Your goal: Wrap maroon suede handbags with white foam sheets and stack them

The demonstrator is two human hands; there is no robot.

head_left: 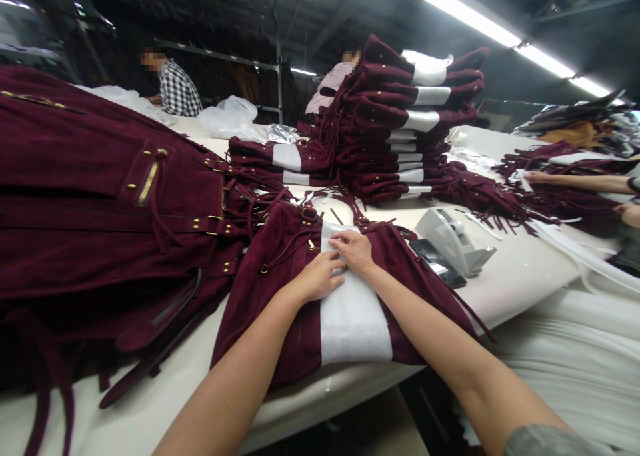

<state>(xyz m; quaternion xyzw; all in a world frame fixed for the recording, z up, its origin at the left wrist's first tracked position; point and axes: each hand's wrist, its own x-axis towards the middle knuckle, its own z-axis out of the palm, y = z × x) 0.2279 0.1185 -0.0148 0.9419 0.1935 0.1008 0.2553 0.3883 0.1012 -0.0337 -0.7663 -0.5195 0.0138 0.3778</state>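
A burgundy suede bag [285, 243] lies on the table in front of me, with a white paper-like band [356, 329] wrapped round its middle. My left hand [321, 276] rests on the band's left edge, fingers stretched out and slightly apart. Just above it, my right hand [354, 251] presses on the upper part of the band, its fingers bent a little and pointing left. Neither hand is lifting anything. The bag has gold fittings and thin cords. Its underside is hidden.
Burgundy garments or bags [100, 176] heap at left. Banded bags stand in a tall stack [395, 129] behind. A grey tape dispenser [447, 239] and a dark phone-like object [435, 263] sit at right. White strips [575, 376] hang below. A co-worker's arm [580, 181] reaches in; two people work behind.
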